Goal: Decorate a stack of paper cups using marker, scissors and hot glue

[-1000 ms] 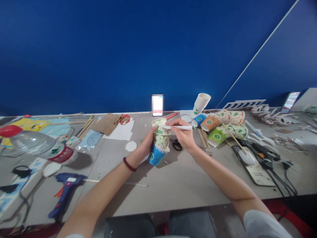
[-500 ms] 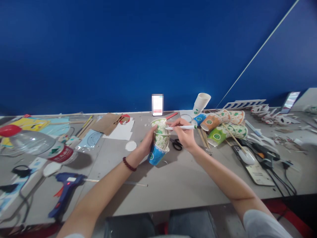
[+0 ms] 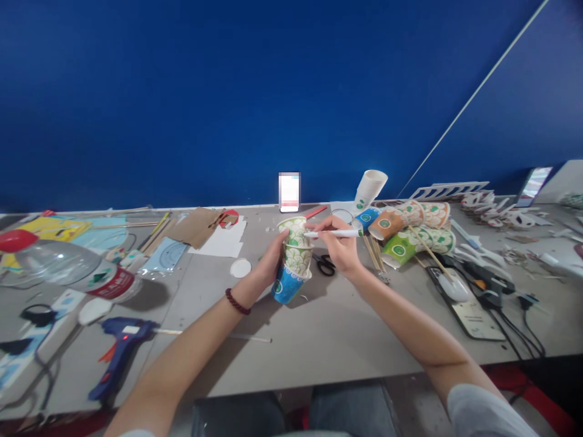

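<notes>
My left hand (image 3: 272,258) is wrapped round the left side of a stack of paper cups (image 3: 297,260), held tilted above the table. The lowest cup is blue, and those above it carry a green scale pattern. In my right hand (image 3: 341,247) is a white marker pen (image 3: 337,233) with a green end, gripped between thumb and fingers. Its tip points left at the upper cup, at or very near the surface; I cannot tell whether it touches. Behind the hands lie black-handled scissors (image 3: 325,265), partly covered by the cups.
A phone (image 3: 290,192) stands against the blue wall. At left are a plastic bottle (image 3: 98,270), a blue hot glue gun (image 3: 122,346) and a power strip (image 3: 43,346). Patterned paper cups (image 3: 401,221), wooden sticks (image 3: 374,255) and a white mouse (image 3: 455,290) lie at right.
The marker has shifted very slightly in my right hand's grip area, its tip a little to the left. My left hand and the cups stay where they were.
</notes>
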### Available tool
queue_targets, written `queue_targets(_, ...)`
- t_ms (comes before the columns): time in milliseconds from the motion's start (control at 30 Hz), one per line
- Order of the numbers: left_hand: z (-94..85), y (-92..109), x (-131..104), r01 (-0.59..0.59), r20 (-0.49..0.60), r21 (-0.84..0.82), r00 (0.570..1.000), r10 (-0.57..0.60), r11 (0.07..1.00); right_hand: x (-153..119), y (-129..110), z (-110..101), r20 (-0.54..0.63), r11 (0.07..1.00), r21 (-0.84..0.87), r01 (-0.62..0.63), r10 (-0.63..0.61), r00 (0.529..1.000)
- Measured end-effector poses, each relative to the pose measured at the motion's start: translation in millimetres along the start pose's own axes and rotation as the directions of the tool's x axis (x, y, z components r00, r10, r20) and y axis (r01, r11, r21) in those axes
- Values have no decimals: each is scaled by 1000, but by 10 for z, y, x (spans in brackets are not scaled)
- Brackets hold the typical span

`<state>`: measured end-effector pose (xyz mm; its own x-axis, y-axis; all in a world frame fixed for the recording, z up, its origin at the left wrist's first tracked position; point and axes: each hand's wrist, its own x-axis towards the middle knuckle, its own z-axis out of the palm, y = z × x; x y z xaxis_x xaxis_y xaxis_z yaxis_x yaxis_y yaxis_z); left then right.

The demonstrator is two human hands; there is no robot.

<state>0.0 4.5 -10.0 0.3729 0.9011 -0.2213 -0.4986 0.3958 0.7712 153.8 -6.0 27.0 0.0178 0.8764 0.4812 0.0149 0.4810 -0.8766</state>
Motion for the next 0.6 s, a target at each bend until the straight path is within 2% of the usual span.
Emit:
queue_targets(367,-5,-14,-2,-12,5,12,1000,12,1000,-9,49,-3,-5,998,-54,28,-28,1000)
queue_targets(600,-19,-11,7,-9,-26,26,1000,10,1000,-6,21,-10,12,1000,-14,25,-25,1000)
